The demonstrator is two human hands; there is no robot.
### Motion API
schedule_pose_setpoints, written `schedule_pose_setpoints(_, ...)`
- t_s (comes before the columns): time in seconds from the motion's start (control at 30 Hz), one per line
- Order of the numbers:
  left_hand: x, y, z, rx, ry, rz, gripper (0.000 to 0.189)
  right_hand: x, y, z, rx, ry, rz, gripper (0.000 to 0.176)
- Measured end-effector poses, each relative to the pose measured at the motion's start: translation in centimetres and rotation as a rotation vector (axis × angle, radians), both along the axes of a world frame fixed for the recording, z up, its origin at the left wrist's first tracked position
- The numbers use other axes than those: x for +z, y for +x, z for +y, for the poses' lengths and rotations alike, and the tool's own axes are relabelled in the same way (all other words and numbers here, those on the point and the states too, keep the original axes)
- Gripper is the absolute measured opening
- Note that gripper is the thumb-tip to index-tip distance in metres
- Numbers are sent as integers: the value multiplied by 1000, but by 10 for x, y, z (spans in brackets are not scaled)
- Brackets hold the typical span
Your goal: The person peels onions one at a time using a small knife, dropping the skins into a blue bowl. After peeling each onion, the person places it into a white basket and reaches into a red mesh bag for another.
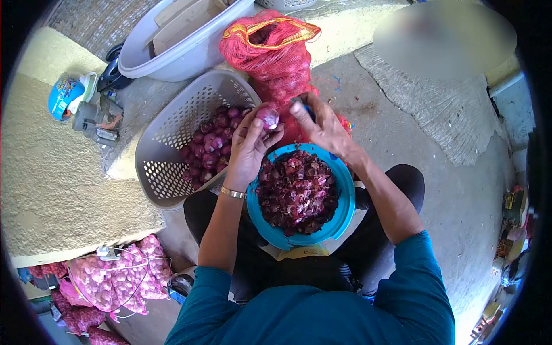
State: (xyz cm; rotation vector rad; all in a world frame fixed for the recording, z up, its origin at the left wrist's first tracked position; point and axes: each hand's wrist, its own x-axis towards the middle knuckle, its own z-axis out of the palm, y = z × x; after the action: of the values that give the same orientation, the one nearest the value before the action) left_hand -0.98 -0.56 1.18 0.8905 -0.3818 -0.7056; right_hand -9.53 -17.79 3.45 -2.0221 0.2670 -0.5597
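Observation:
My left hand (251, 138) holds a shiny purple-red onion (268, 118) between thumb and fingers, above the gap between the basket and the basin. My right hand (322, 126) is curled around something small, of which only a dark and blue bit shows; its kind is hidden. Below both hands, a turquoise basin (347, 201) sits between my legs, heaped with loose dark red onion skins (296, 192). To the left stands a grey perforated basket (164, 135) with many smooth red onions (210, 144) inside. Just beyond my hands is a red mesh sack (276, 69) of onions, its mouth open.
A large whitish tub (190, 49) with cardboard in it stands at the back left. Beside it, a blue container (65, 96) and a clear jug (86, 115) rest on a ledge. Pink net bags of bulbs (115, 276) lie at lower left. Assorted items line the right edge.

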Motion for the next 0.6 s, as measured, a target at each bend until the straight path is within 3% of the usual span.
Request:
schedule_pose_setpoints(0.07,0,0,-1,-25,-3,21,41,2,1,1,30,252,-13,39)
schedule_pose_setpoints(0.27,-18,4,0,-56,25,4,49,6,-2,4,132,70,46,32)
schedule_pose_setpoints(0.43,-7,0,3,-48,188,13,53,16,-6,3,205,-33,103,29)
schedule_pose_setpoints(0.6,-6,1,4,-72,313,-23,56,18,-8,3,298,-154,-52,22)
